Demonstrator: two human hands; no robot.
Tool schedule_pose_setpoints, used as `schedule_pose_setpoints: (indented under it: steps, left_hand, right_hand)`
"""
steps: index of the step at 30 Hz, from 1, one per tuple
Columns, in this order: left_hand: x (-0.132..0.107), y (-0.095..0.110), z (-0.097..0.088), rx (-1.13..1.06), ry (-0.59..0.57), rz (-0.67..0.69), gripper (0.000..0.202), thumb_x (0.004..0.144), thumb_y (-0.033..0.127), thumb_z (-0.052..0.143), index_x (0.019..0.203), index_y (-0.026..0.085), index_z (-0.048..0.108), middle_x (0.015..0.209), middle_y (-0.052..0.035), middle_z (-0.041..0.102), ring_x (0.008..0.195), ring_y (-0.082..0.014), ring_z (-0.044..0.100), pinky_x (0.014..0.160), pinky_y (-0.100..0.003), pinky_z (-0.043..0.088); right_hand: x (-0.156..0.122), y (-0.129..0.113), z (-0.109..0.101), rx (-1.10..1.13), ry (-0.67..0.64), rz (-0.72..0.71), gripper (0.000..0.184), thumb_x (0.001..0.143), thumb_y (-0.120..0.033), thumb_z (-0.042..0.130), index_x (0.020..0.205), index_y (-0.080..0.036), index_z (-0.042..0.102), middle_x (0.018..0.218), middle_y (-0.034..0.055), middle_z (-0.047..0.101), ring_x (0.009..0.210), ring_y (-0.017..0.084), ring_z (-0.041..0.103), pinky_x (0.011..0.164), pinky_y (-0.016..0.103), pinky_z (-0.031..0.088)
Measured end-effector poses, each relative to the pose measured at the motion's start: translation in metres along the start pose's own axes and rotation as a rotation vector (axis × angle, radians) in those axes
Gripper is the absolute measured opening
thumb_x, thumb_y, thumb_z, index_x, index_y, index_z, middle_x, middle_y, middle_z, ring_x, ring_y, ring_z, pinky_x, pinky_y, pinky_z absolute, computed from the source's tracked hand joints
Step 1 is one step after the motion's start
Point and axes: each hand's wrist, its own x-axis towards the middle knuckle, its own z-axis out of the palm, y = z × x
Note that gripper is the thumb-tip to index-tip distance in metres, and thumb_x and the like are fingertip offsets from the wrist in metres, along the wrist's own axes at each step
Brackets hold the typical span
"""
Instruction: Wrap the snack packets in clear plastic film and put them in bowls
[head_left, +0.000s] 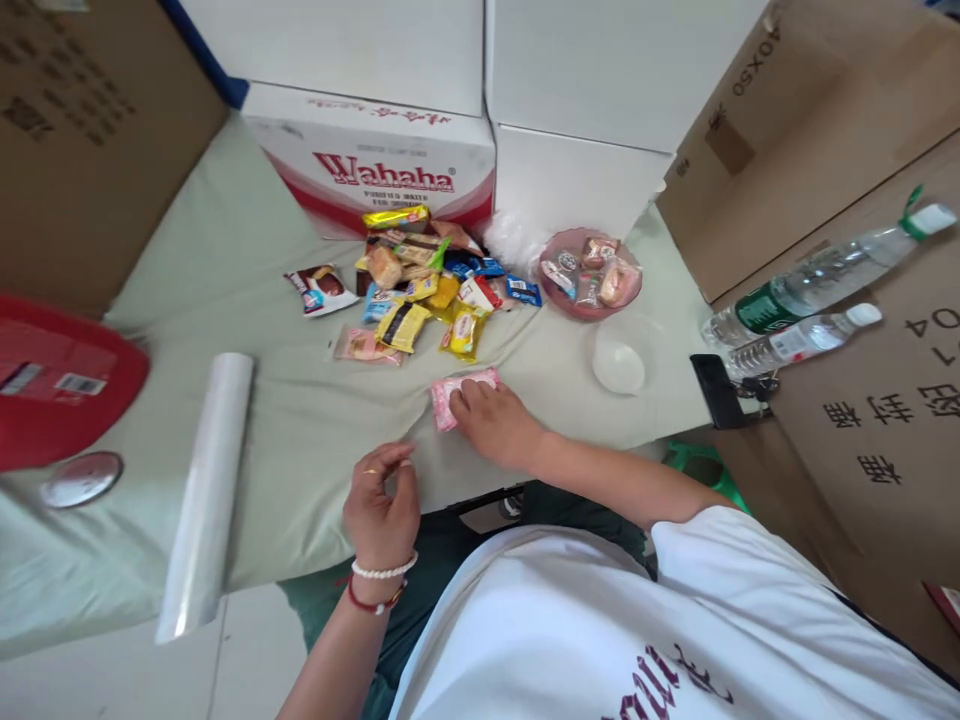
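My right hand (495, 422) rests on a small pink patterned packet (444, 402) on the cloth, its fingers bent over the packet's near side and hiding part of it. To the left, nearer the table's front edge, my left hand (382, 495) is loosely curved, with a gap between thumb and fingers and nothing visible in it. Beyond both hands lies a pile of wrapped snacks (401, 325) in yellow, blue, red and brown wrappers. A pinkish clear bowl (576, 308) at the right of the pile contains several wrapped snacks.
A clear plastic bowl (619, 366) stands right of my right hand. At left lie a plastic film roll (206, 490), a round metallic lid (81, 480) and a red object (67, 385). A Wahaba-printed carton (375, 165) stands behind; two bottles (810, 295) and a phone (716, 390) are at right.
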Motion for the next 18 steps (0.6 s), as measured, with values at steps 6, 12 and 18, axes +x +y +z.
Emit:
schedule_pose_setpoints:
  steps: [6,12,18]
  left_hand:
    - [0.001,0.025,0.019,-0.361,-0.064,-0.234,0.049,0.088,0.046,0.072,0.129,0.023,0.058,0.140,-0.0126,0.061,0.130,-0.0254,0.060,0.099,-0.038,0.055]
    - [0.009,0.059,0.055,-0.749,-0.348,-0.457,0.065,0.076,0.052,0.083,0.127,0.022,0.057,0.131,-0.0121,0.068,0.115,-0.0258,0.068,0.095,-0.041,0.058]
    - [-0.004,0.072,0.090,-0.592,-0.261,-0.367,0.054,0.076,0.044,0.082,0.117,0.021,0.057,0.112,-0.0065,0.072,0.100,-0.0207,0.068,0.094,-0.038,0.056]
  right_hand:
    - [-0.010,0.043,-0.013,0.765,0.188,0.218,0.028,0.102,-0.037,0.055,0.119,-0.018,0.065,0.116,0.0105,0.065,0.103,0.023,0.063,0.091,0.037,0.052]
    - [-0.033,0.050,0.004,1.738,0.133,0.260,0.052,0.085,-0.069,0.069,0.109,-0.022,0.070,0.101,0.0040,0.074,0.096,0.022,0.069,0.092,0.037,0.055]
    - [-0.058,0.025,0.026,1.666,0.303,0.395,0.052,0.088,-0.061,0.069,0.124,-0.026,0.058,0.116,0.0054,0.071,0.104,0.021,0.068,0.094,0.036,0.057]
